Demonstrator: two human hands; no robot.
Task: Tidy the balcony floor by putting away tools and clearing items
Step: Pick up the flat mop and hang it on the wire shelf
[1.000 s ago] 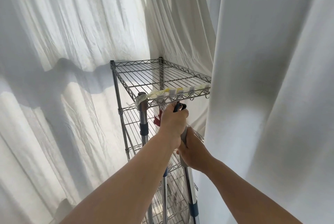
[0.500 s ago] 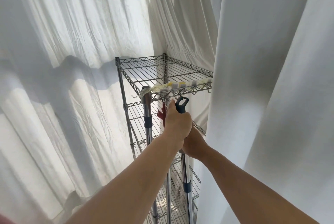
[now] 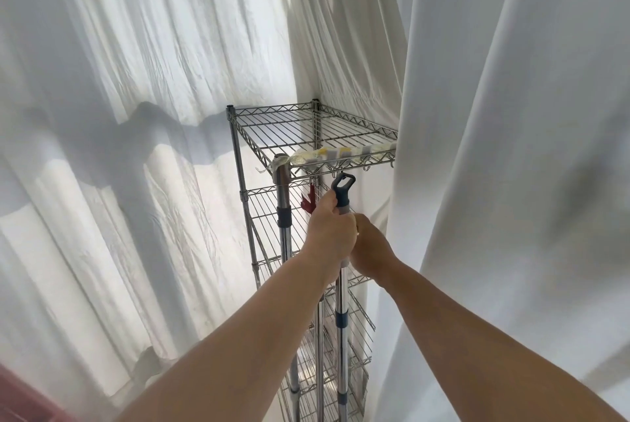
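Both hands [image 3: 351, 237] grip the mop handle [image 3: 342, 196] just below the wire rack [image 3: 306, 128] hook

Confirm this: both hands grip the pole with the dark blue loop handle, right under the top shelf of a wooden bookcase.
One thing is wrong: it is not a wooden bookcase but a metal wire rack, as the head view shows. The rest holds: the left hand and right hand both grip the pole, whose dark blue loop handle sits right under the rack's top shelf.
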